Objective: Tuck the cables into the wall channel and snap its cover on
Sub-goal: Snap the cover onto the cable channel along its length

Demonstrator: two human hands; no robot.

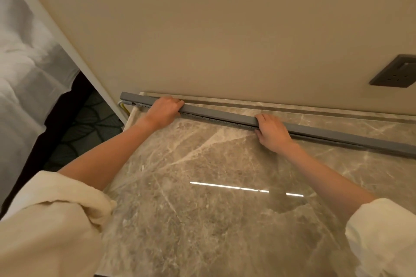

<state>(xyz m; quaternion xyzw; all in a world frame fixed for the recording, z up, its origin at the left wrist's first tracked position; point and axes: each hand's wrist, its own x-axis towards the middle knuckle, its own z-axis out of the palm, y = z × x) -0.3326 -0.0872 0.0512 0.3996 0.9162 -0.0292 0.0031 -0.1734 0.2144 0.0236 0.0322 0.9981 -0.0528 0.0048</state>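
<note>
Pressing down on the grey cover (pixel 220 115), both hands (pixel 162 110) (pixel 273 132) grip it closed-fingered on a marble surface (pixel 202 220) below a beige wall (pixel 213 29), bed (pixel 27 69) left.

Marble top (pixel 202 220) open; grey channel (pixel 225 117) seemingly hugs wall (pixel 225 29).

- The shiny stone top (pixel 225 220) is brown-grey with pale veins, and a bright strip of light shows in it.
- A long grey channel (pixel 225 117) lies along its back edge, close to the wall.
- The left hand (pixel 163 111) and the right hand (pixel 273 132) rest on the channel.
</note>
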